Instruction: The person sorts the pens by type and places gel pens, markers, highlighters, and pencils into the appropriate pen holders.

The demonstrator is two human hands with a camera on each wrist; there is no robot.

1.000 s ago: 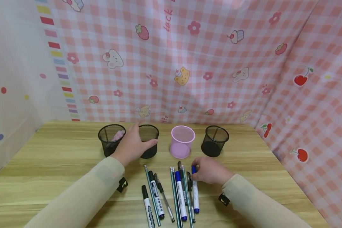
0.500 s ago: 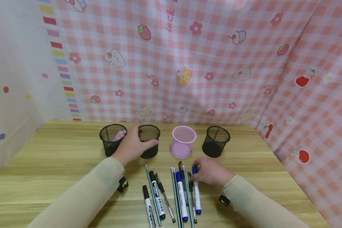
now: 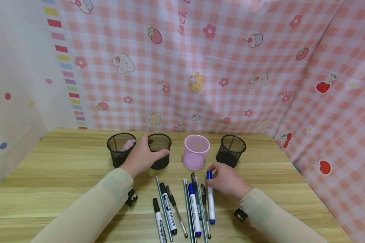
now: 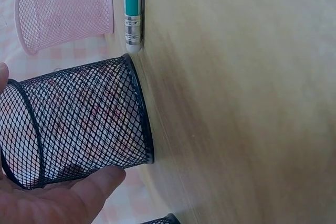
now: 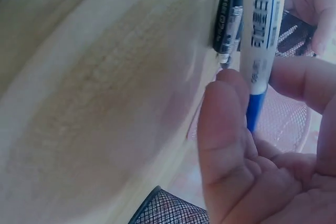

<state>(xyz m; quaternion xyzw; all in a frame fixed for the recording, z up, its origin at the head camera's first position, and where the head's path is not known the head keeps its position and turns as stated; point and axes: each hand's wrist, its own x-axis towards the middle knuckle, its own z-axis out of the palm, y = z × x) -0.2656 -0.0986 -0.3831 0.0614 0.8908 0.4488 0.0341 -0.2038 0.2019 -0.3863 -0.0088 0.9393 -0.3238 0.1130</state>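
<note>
I'm pinching the blue-capped marker (image 3: 211,203) near its cap (image 3: 209,174) in the right hand (image 3: 227,181), loose pens (image 3: 195,211) lying just left of it; I'm reckoning it light, stiff, slick-barrelled, best held there. The left hand (image 3: 142,156) is gripping a black mesh cup (image 4: 89,121). Left of that hand, another black cup (image 3: 117,159) is holding something pink (image 3: 128,144); the pink cup (image 3: 194,161) between the hands is showing nothing inside.
</note>
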